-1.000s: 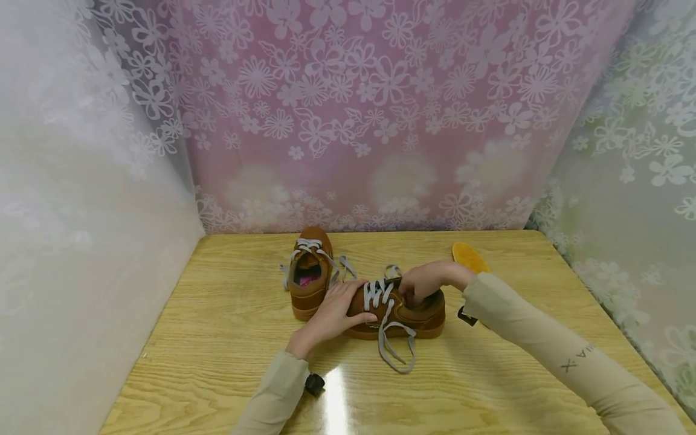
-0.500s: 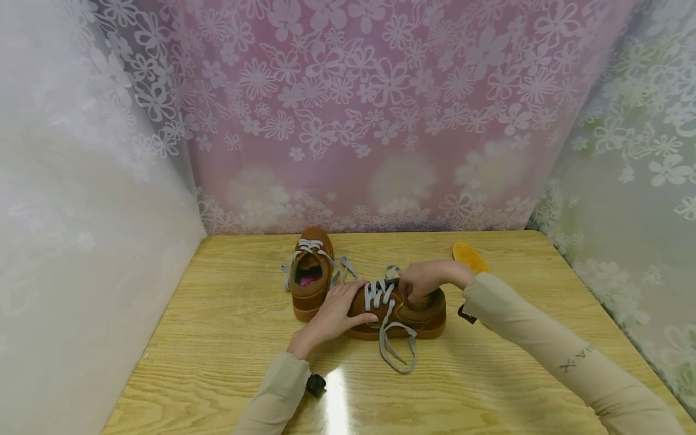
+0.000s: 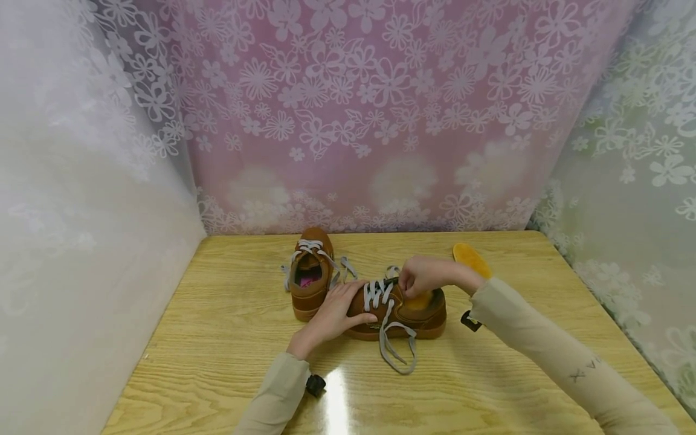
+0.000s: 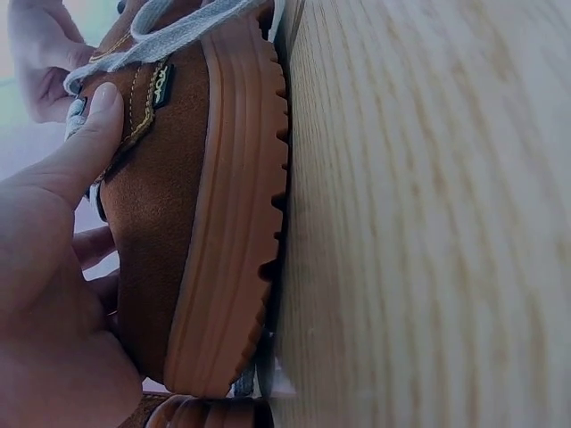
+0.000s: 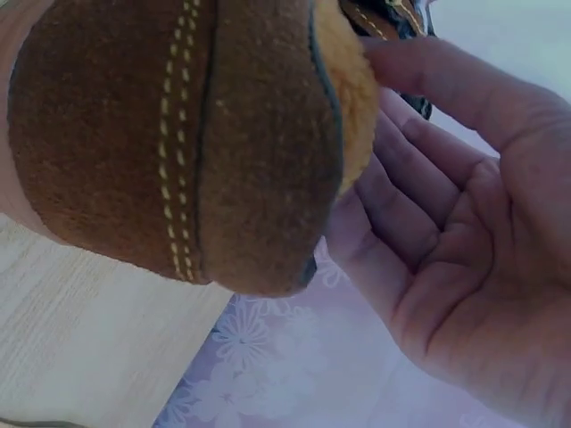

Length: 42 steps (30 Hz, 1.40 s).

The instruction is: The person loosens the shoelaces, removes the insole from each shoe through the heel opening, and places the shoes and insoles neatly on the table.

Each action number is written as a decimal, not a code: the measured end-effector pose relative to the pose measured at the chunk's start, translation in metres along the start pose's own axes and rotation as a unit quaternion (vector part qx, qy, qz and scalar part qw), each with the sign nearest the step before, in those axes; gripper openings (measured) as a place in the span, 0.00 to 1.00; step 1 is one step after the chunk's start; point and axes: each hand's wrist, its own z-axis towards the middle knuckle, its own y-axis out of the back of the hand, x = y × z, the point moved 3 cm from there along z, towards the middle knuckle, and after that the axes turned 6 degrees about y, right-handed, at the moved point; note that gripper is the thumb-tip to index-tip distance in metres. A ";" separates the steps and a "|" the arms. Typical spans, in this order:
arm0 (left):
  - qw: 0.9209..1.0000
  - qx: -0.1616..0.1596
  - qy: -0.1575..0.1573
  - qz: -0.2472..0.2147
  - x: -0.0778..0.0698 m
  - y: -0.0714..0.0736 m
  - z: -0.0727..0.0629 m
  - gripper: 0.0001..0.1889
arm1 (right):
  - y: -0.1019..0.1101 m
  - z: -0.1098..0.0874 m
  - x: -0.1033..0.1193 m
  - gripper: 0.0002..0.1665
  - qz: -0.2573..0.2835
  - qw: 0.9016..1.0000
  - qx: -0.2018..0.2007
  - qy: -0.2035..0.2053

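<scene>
A brown lace-up shoe (image 3: 435, 324) lies on the table, toe to the left, its grey laces (image 3: 385, 347) hanging loose over the near side. Across the toe my left hand (image 3: 334, 308) grips it, thumb on the near side and fingers over the far side; the left wrist view shows the thumb (image 4: 98, 125) near a small tag. My right hand (image 3: 426, 275) is at the shoe's opening, thumb and fingers bent together at the fleecy orange insole (image 3: 420, 302). In the right wrist view the insole (image 5: 355, 107) rises above the heel collar, fingertips at its edge.
Just left stands the matching brown shoe (image 3: 314, 300), pointing away, with something pink (image 3: 308, 281) inside. A second orange insole (image 3: 470, 258) lies at the back right, behind the right forearm. Floral curtains (image 3: 348, 151) enclose the wooden table (image 3: 228, 338).
My right hand has drawn up and slightly back out of the shoe, so more of the orange insole shows in the opening. The left hand stays in place on the toe.
</scene>
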 end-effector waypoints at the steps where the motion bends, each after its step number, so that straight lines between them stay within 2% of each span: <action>1: 1.000 0.000 0.001 0.001 0.000 0.000 0.000 0.42 | 0.000 0.000 0.001 0.14 -0.004 1.000 0.000 0.002; 4: 1.000 0.001 0.003 0.002 0.000 0.000 -0.001 0.42 | 0.000 -0.003 0.001 0.08 -0.027 1.000 0.010 -0.001; 7: 1.000 0.002 0.002 0.007 -0.002 0.000 -0.001 0.43 | -0.001 -0.007 -0.001 0.03 -0.047 0.998 0.042 -0.022; 9: 1.000 0.002 0.002 0.010 -0.002 0.000 -0.001 0.43 | -0.002 -0.008 -0.002 0.05 -0.042 0.997 0.057 -0.042; 11: 1.000 0.000 0.005 0.013 -0.002 0.000 -0.001 0.43 | -0.003 -0.009 -0.002 0.10 -0.033 0.997 0.060 -0.040; 14: 1.000 -0.001 0.010 0.010 -0.001 0.000 -0.001 0.43 | -0.003 -0.008 -0.001 0.15 -0.019 0.999 0.040 -0.013; 16: 1.000 0.000 0.009 0.009 0.000 0.000 -0.001 0.42 | -0.001 -0.007 0.000 0.12 -0.020 1.000 0.016 -0.002; 19: 1.000 0.003 0.003 0.011 -0.001 -0.001 -0.001 0.42 | 0.002 -0.007 0.000 0.08 -0.012 1.000 -0.015 -0.008; 25: 1.000 0.002 0.005 0.010 -0.003 -0.002 0.000 0.42 | 0.005 -0.014 -0.001 0.07 0.003 0.998 -0.051 -0.026; 31: 1.000 -0.002 0.008 0.022 -0.004 -0.001 0.000 0.43 | 0.001 -0.027 -0.004 0.12 0.003 0.992 -0.109 -0.060; 36: 0.999 -0.002 0.014 0.030 -0.004 0.001 0.000 0.42 | -0.001 -0.041 -0.006 0.11 0.016 0.983 -0.170 -0.070; 42: 0.999 0.002 0.018 0.035 -0.003 0.000 0.000 0.43 | 0.007 -0.074 -0.006 0.13 0.038 0.978 -0.191 -0.079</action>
